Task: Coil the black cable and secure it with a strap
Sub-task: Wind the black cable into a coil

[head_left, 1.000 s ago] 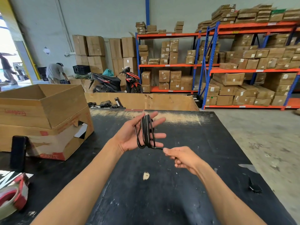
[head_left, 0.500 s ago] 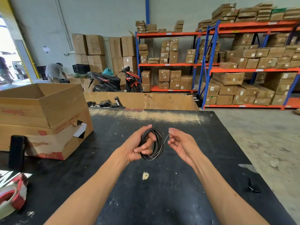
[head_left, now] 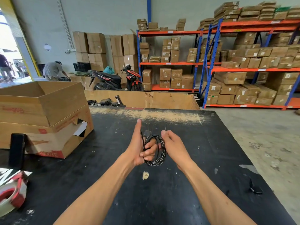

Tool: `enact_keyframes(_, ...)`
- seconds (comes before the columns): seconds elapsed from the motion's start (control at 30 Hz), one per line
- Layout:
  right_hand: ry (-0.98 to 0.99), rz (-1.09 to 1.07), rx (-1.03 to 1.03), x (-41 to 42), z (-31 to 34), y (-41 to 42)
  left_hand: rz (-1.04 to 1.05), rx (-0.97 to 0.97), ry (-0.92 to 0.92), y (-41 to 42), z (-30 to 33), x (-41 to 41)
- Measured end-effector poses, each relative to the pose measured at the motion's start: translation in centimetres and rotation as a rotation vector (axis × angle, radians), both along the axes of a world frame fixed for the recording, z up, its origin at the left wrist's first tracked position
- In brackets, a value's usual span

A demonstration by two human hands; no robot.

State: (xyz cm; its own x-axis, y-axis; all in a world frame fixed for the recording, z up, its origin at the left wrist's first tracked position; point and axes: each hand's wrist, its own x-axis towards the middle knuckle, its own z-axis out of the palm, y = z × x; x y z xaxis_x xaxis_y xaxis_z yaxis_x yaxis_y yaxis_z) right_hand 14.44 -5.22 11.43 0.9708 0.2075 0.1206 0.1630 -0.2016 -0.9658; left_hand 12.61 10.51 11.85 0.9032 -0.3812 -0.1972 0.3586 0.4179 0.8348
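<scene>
One black cable (head_left: 156, 150), coiled, sits in the grip of two hands: left hand (head_left: 139, 147), right hand (head_left: 174, 146).

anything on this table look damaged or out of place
The lower brown cardboard box at the left of the black table has a torn, punched-in hole in its side. A small pale scrap lies below the hands.
</scene>
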Motion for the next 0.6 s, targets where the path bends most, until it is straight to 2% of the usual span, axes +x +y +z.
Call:
enact_keyframes(0.2,0.095,-0.077,0.175,-0.7,-0.4,1.4,0.052,0.039,0.04,-0.5,-0.1,0.0)
enact_keyframes(0.47,0.043,-0.153,0.1,-1.0,-0.3,1.8,-0.132,0.019,-0.01,-0.5,0.3,-0.7)
enact_keyframes(0.6,0.009,-0.25,0.092,-1.2,-0.2,2.0,-0.146,0.029,-0.029,-0.5,0.7,-0.8)
